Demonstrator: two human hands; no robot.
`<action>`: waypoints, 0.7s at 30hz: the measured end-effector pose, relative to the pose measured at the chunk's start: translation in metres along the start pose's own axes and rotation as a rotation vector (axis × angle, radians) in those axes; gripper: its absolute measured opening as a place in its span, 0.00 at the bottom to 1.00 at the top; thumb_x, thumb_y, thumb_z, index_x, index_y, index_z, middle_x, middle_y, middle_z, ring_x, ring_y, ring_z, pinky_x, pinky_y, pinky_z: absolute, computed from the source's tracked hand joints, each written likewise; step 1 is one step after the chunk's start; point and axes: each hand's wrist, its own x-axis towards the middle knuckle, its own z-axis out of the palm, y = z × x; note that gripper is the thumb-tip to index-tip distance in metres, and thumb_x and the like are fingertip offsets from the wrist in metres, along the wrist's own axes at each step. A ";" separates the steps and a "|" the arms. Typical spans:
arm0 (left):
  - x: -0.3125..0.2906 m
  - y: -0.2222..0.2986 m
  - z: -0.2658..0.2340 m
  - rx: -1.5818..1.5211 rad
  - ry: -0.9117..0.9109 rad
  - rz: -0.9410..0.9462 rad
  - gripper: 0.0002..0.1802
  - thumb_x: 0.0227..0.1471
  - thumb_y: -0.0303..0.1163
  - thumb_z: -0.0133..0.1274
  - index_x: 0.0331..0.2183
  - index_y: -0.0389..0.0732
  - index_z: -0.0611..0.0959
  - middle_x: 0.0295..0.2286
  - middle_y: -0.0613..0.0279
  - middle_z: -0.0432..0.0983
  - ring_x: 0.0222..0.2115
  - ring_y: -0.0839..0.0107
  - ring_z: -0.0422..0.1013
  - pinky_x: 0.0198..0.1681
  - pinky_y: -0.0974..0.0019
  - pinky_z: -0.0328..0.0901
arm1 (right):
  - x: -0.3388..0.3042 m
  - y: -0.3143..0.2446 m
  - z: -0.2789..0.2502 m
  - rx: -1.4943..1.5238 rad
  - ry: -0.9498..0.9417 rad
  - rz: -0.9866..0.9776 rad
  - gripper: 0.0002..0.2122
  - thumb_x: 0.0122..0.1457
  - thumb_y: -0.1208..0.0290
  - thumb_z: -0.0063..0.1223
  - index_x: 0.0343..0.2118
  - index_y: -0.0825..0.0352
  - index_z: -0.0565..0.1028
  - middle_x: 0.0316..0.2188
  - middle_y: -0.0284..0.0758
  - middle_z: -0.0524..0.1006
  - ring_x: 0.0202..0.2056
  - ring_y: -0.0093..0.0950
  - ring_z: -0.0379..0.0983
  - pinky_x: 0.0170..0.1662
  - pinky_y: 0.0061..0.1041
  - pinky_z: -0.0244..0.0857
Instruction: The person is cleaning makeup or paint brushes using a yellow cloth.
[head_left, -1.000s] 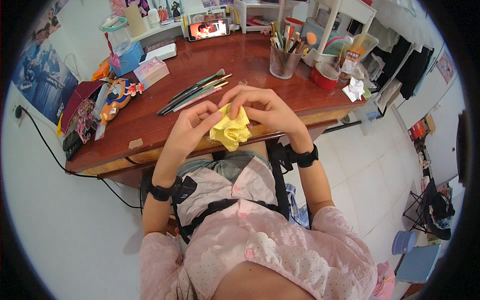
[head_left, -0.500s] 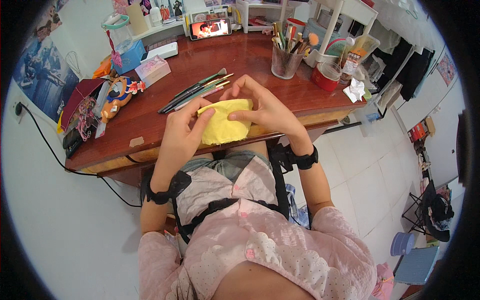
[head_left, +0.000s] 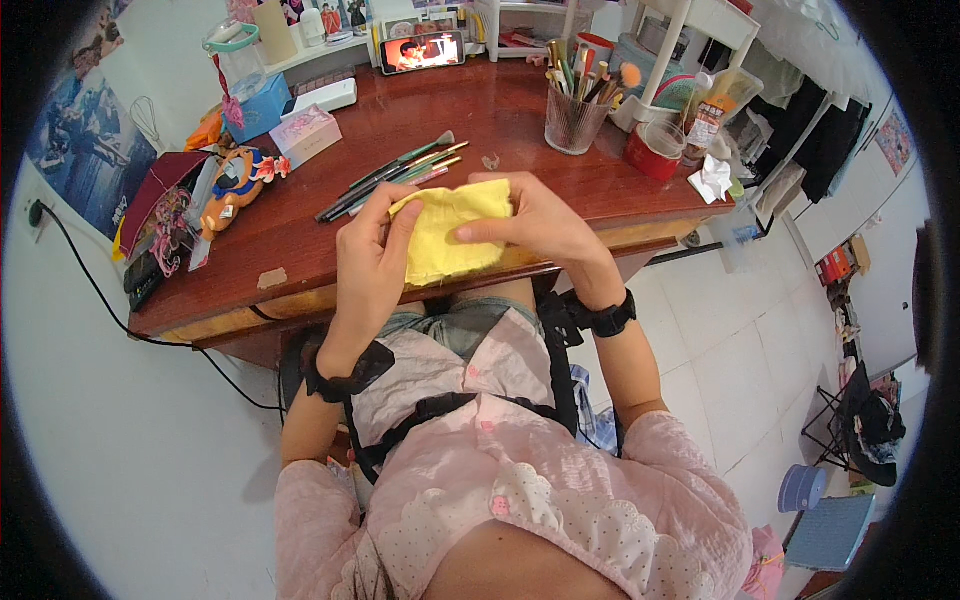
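Observation:
A yellow cloth (head_left: 450, 245) with a frayed lower edge is stretched between my two hands, above the front edge of the desk. My left hand (head_left: 372, 245) pinches its upper left corner between thumb and fingers. On the other side my right hand (head_left: 535, 222) grips the cloth, thumb pressed on the front and fingers behind it. The cloth hides those fingers' tips. Just beyond my hands, several makeup brushes (head_left: 395, 175) lie in a loose bundle on the desk.
The red-brown desk (head_left: 480, 120) carries a propped phone (head_left: 422, 54) with a lit screen at the back. A glass of brushes (head_left: 573, 122), a red-based jar (head_left: 652, 152) and a crumpled tissue (head_left: 711, 180) stand right. Left are a small box (head_left: 307, 136) and a cartoon figure (head_left: 232, 190).
The cloth's top edge has spread wider and straighter. My right fingers, raised and apart before, have come down behind the cloth. My left hand still pinches its corner.

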 end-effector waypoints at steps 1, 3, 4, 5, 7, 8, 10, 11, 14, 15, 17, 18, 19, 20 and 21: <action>0.000 -0.002 0.000 0.000 0.000 -0.002 0.05 0.55 0.26 0.45 0.33 0.34 0.74 0.20 0.66 0.68 0.21 0.85 0.60 0.22 0.78 0.58 | -0.001 -0.004 0.001 0.013 0.054 -0.030 0.14 0.48 0.71 0.60 0.37 0.70 0.74 0.28 0.27 0.75 0.31 0.14 0.68 0.34 0.16 0.64; 0.001 -0.006 -0.002 0.125 -0.004 0.016 0.05 0.55 0.26 0.46 0.32 0.34 0.74 0.19 0.67 0.68 0.19 0.85 0.59 0.21 0.78 0.56 | -0.001 -0.001 -0.001 -0.009 0.050 -0.019 0.14 0.49 0.71 0.60 0.37 0.70 0.74 0.28 0.27 0.75 0.30 0.14 0.68 0.34 0.16 0.64; 0.001 -0.008 -0.002 0.125 -0.003 0.016 0.05 0.55 0.26 0.46 0.32 0.34 0.74 0.19 0.67 0.68 0.19 0.85 0.59 0.21 0.78 0.56 | -0.002 0.000 -0.002 -0.032 0.048 -0.011 0.13 0.49 0.71 0.60 0.37 0.70 0.73 0.28 0.27 0.75 0.30 0.14 0.68 0.34 0.16 0.64; 0.001 -0.009 -0.003 0.116 -0.012 0.005 0.05 0.54 0.26 0.47 0.32 0.34 0.75 0.18 0.68 0.68 0.19 0.86 0.60 0.20 0.78 0.56 | -0.002 -0.001 -0.001 -0.033 0.047 -0.010 0.13 0.49 0.71 0.60 0.37 0.70 0.73 0.28 0.27 0.75 0.30 0.14 0.68 0.34 0.16 0.64; 0.005 -0.006 -0.005 0.108 -0.025 -0.013 0.05 0.53 0.26 0.48 0.31 0.34 0.75 0.18 0.69 0.68 0.19 0.86 0.60 0.19 0.79 0.56 | -0.002 -0.002 -0.003 -0.138 0.114 -0.019 0.12 0.50 0.72 0.57 0.37 0.71 0.73 0.27 0.27 0.75 0.30 0.14 0.69 0.33 0.17 0.64; 0.009 -0.001 -0.009 0.102 -0.032 -0.164 0.05 0.53 0.26 0.49 0.30 0.35 0.75 0.18 0.69 0.68 0.19 0.86 0.61 0.18 0.79 0.56 | -0.002 -0.001 -0.006 -0.136 0.114 -0.015 0.12 0.50 0.72 0.57 0.37 0.71 0.73 0.27 0.27 0.75 0.30 0.14 0.69 0.33 0.17 0.64; 0.015 0.000 -0.019 0.113 -0.006 -0.249 0.04 0.52 0.27 0.50 0.29 0.36 0.76 0.18 0.70 0.69 0.18 0.86 0.63 0.17 0.81 0.57 | -0.004 0.000 -0.016 -0.012 0.260 -0.014 0.10 0.51 0.73 0.56 0.36 0.69 0.73 0.27 0.26 0.74 0.29 0.14 0.70 0.32 0.15 0.64; 0.019 -0.003 -0.025 0.143 0.001 -0.245 0.04 0.52 0.28 0.50 0.29 0.37 0.76 0.18 0.71 0.68 0.17 0.86 0.62 0.17 0.81 0.56 | -0.008 -0.001 -0.018 0.018 0.406 -0.014 0.10 0.51 0.74 0.54 0.37 0.71 0.73 0.30 0.31 0.76 0.30 0.19 0.74 0.32 0.18 0.68; 0.027 -0.014 -0.041 0.188 0.021 -0.217 0.04 0.51 0.27 0.50 0.31 0.37 0.76 0.20 0.70 0.68 0.19 0.85 0.62 0.20 0.79 0.58 | -0.011 -0.011 -0.027 0.151 0.602 0.010 0.13 0.51 0.73 0.55 0.37 0.75 0.71 0.31 0.36 0.77 0.30 0.22 0.75 0.32 0.20 0.70; 0.028 -0.021 -0.045 0.364 -0.002 -0.105 0.05 0.50 0.26 0.51 0.32 0.36 0.76 0.21 0.68 0.68 0.20 0.83 0.62 0.22 0.78 0.59 | -0.012 -0.014 -0.028 0.184 0.629 0.005 0.11 0.52 0.73 0.55 0.37 0.74 0.73 0.31 0.34 0.77 0.30 0.20 0.74 0.34 0.19 0.68; 0.027 -0.029 -0.047 0.706 -0.064 0.045 0.09 0.46 0.25 0.52 0.34 0.35 0.76 0.26 0.61 0.69 0.27 0.70 0.66 0.32 0.70 0.63 | -0.012 -0.012 -0.029 0.200 0.627 -0.008 0.11 0.52 0.73 0.54 0.37 0.74 0.73 0.31 0.33 0.77 0.31 0.20 0.74 0.34 0.19 0.68; 0.026 -0.033 -0.046 0.706 -0.062 0.046 0.09 0.46 0.25 0.52 0.34 0.35 0.76 0.26 0.61 0.69 0.27 0.70 0.66 0.32 0.70 0.63 | -0.012 -0.012 -0.030 0.215 0.622 -0.023 0.11 0.52 0.73 0.54 0.37 0.74 0.73 0.31 0.33 0.77 0.31 0.20 0.74 0.34 0.19 0.68; 0.024 -0.037 -0.046 0.783 -0.092 0.099 0.08 0.46 0.27 0.52 0.32 0.35 0.77 0.28 0.59 0.70 0.31 0.65 0.66 0.35 0.66 0.63 | -0.011 -0.011 -0.030 0.215 0.621 -0.024 0.11 0.52 0.73 0.54 0.37 0.74 0.73 0.31 0.33 0.77 0.31 0.20 0.74 0.34 0.19 0.68; 0.023 -0.041 -0.045 0.861 -0.122 0.152 0.08 0.46 0.28 0.53 0.31 0.35 0.77 0.31 0.57 0.70 0.35 0.60 0.66 0.39 0.62 0.62 | -0.010 -0.010 -0.029 0.217 0.600 -0.020 0.11 0.52 0.73 0.54 0.37 0.74 0.73 0.31 0.33 0.77 0.31 0.20 0.74 0.34 0.19 0.68; 0.023 -0.044 -0.043 0.879 -0.125 0.128 0.07 0.46 0.29 0.52 0.30 0.36 0.78 0.31 0.56 0.70 0.37 0.59 0.64 0.40 0.61 0.61 | -0.010 -0.010 -0.029 0.219 0.580 -0.015 0.11 0.52 0.73 0.54 0.37 0.74 0.73 0.32 0.33 0.77 0.32 0.20 0.74 0.35 0.19 0.68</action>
